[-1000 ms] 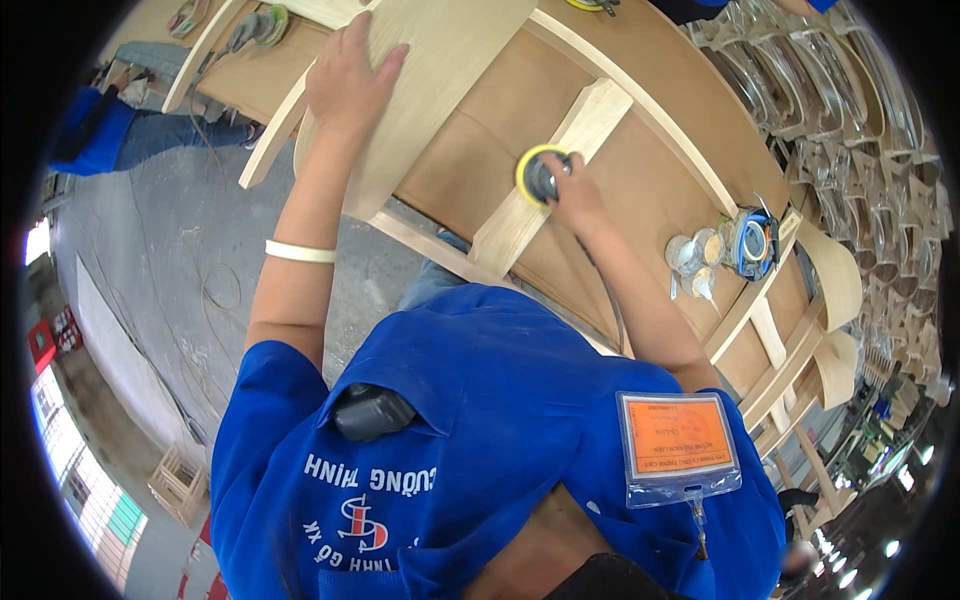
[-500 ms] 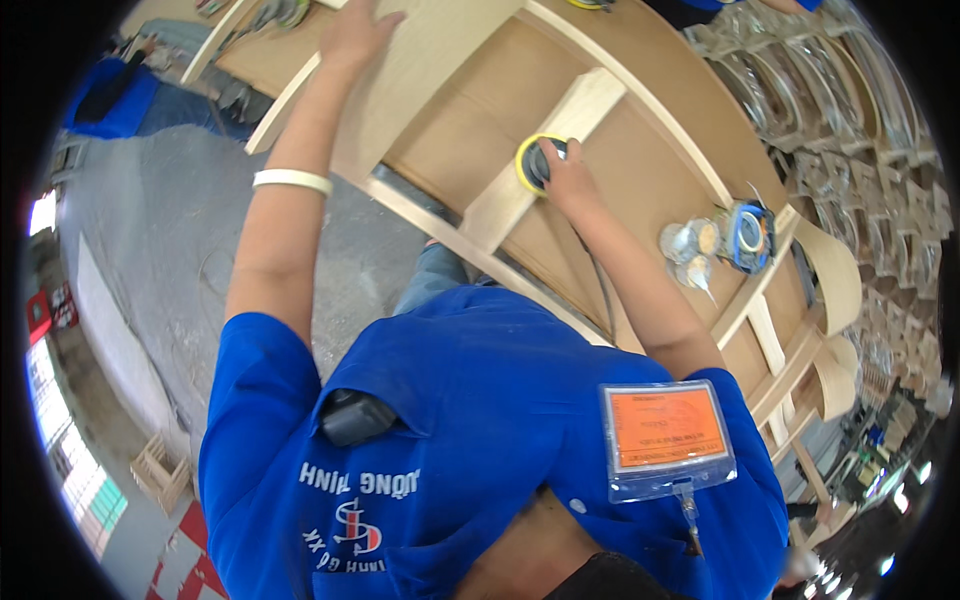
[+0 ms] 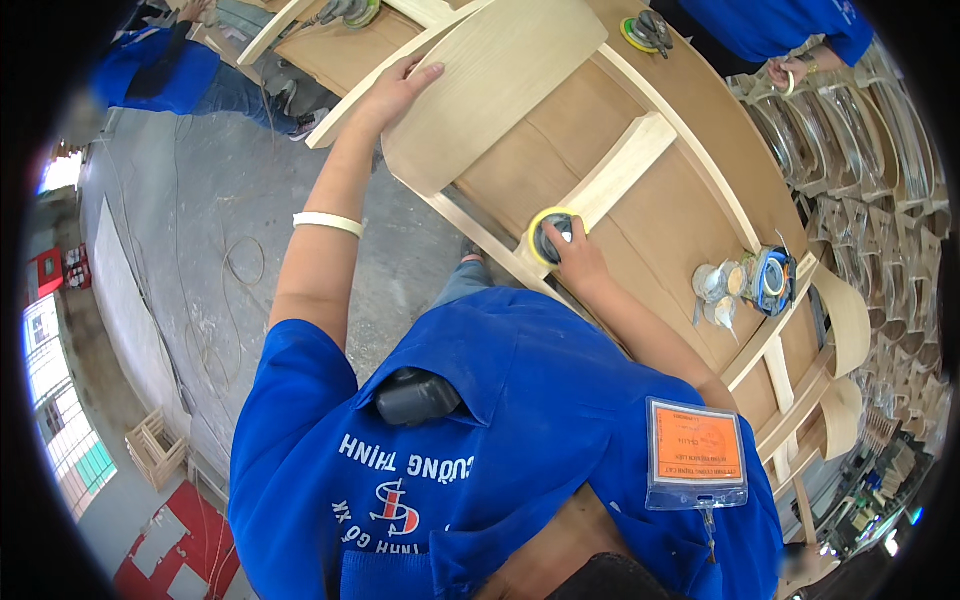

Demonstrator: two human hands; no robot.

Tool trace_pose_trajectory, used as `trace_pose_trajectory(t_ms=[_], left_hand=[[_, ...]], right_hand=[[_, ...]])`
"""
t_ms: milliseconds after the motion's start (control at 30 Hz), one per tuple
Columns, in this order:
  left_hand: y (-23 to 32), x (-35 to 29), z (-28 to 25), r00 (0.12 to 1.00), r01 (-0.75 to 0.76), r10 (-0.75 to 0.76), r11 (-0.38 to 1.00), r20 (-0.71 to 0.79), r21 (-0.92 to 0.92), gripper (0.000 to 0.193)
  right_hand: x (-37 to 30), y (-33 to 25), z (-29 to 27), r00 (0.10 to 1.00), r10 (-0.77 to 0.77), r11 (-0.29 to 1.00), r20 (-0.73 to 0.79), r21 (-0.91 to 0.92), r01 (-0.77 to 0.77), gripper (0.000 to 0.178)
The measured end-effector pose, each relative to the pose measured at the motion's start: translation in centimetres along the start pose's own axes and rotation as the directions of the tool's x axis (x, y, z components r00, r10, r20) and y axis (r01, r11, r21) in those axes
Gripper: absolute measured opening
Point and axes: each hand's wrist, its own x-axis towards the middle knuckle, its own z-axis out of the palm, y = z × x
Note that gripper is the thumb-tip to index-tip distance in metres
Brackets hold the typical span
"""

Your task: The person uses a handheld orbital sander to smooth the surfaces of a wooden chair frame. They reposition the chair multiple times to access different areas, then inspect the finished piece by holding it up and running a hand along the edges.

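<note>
1. Head view, centre of the frame: a worker's right hand grips a yellow-rimmed sander at the lower end of a pale wooden crossbar.
2. Head view, upper left of centre: the left hand, well apart from the right, lies thumb spread on a wooden panel (any hooked fingers cannot be told).
3. Good work here likely means sander flat, pressure light, passes along the grain.
</note>
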Motion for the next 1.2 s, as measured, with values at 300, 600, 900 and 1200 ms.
trace_pose_trajectory(t_ms=[300, 600, 900, 1200], left_hand=[[1.7, -1.1, -0.2, 0.992, -0.118, 0.120, 0.992, 0.035, -0.037, 0.069], [0.3, -0.1, 0.3, 0.996, -0.084, 0.084, 0.995, -0.016, -0.060, 0.060], [0.2, -0.3, 0.4, 0.999, -0.039, 0.040, 0.989, 0.005, -0.143, 0.065], [-5.2, -0.9, 0.4, 0.983, -0.111, 0.044, 0.920, -0.180, -0.376, 0.050]], right_hand=[[-1.4, -0.3, -0.5, 0.997, -0.075, 0.996, 0.035, -0.039, 0.077, 0.058], [3.3, 4.5, -1.9, 0.977, 0.191, 0.979, -0.097, 0.088, -0.183, 0.073], [5.5, 9.2, -3.3, 0.902, 0.345, 0.938, -0.259, 0.136, -0.319, 0.071], [-1.7, 2.7, -0.1, 0.990, 0.108, 0.989, -0.087, 0.113, -0.098, 0.077]])
